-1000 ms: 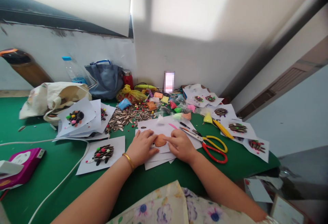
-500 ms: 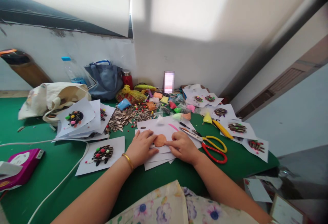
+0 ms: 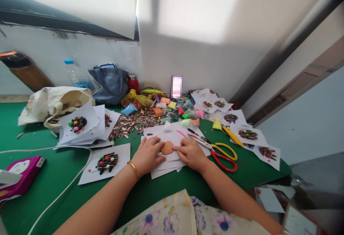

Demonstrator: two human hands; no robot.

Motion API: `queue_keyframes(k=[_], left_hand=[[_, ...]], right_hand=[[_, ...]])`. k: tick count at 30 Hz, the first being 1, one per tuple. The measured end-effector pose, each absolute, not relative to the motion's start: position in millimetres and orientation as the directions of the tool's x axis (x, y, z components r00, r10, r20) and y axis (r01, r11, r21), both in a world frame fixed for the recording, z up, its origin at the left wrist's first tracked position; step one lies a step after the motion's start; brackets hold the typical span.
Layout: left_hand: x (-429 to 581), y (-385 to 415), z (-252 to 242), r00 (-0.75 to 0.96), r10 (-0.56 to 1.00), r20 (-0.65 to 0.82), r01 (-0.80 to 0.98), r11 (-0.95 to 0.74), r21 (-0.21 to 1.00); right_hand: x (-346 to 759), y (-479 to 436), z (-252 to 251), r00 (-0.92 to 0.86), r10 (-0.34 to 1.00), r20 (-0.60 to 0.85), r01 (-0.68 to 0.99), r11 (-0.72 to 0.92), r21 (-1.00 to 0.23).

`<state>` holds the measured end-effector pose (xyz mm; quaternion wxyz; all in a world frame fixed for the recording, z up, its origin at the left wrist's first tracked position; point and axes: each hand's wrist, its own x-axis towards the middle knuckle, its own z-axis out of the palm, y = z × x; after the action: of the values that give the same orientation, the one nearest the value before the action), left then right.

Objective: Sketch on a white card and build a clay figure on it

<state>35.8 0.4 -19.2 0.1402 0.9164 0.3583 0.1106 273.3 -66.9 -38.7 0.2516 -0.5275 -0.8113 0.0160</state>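
A flat round disc of orange modelling clay (image 3: 168, 148) lies on a stack of white paper (image 3: 157, 130). My left hand (image 3: 148, 155) rests on the paper, its fingers stretched out and their tips at the disc's left edge. From the other side, my right hand (image 3: 192, 154) touches the disc's right edge with its outstretched index finger, while the other fingers curl in. Neither hand grips anything. A small dark bit shows beside the disc, near the left fingertips. One sunflower seed (image 3: 149, 134) and a pink strip (image 3: 181, 133) lie farther up the paper.
Scissors (image 3: 224, 156) and pens lie right of my right hand. Behind the paper are sunflower seeds (image 3: 131, 122) and clay packets (image 3: 158, 111). Seed-decorated sheets (image 3: 91, 172) lie on both sides. A white cable (image 3: 67, 188) crosses the green table at left.
The view has shifted very slightly. Both hands stay at the orange clay disc, with almost no visible movement.
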Motion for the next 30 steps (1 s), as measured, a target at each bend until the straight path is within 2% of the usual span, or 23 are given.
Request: queue_keyframes(k=[17, 30], left_hand=[[36.6, 0.3, -18.7, 0.716, 0.691, 0.101, 0.63, -0.702, 0.333], [36.6, 0.5, -19.3, 0.714, 0.693, 0.104, 0.627, -0.698, 0.345]], right_hand=[[269.6, -62.2, -39.5, -0.26, 0.904, 0.34, 0.887, 0.363, -0.286], [266.2, -59.6, -36.7, -0.283, 0.912, 0.296, 0.886, 0.367, -0.283]])
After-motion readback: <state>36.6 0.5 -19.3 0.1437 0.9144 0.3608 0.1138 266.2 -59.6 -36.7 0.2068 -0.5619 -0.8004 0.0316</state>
